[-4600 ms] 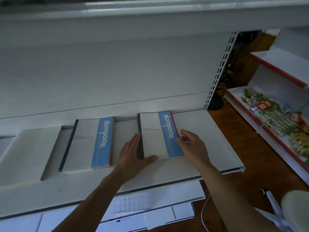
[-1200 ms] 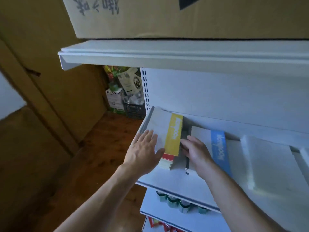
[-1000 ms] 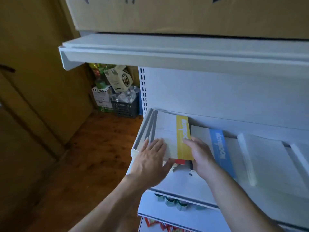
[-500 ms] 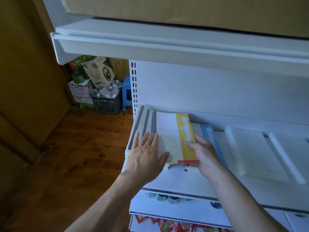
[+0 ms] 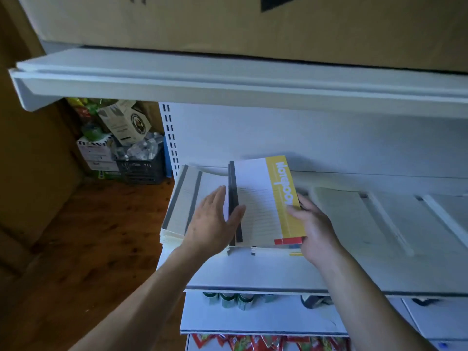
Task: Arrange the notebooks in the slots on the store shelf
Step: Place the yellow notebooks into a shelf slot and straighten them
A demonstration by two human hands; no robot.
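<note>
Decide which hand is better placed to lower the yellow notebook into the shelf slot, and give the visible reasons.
Right, probably. The right hand grips the yellow notebook at its right edge. The left hand lies flat, only its thumb against the dark spine.

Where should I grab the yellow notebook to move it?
Take the yellow notebook by its two long edges, reaching in from the front, since its far end points at the back of the shelf. It's flat and wide, so use both hands: left hand at the dark spine, right hand at the yellow edge.
</note>
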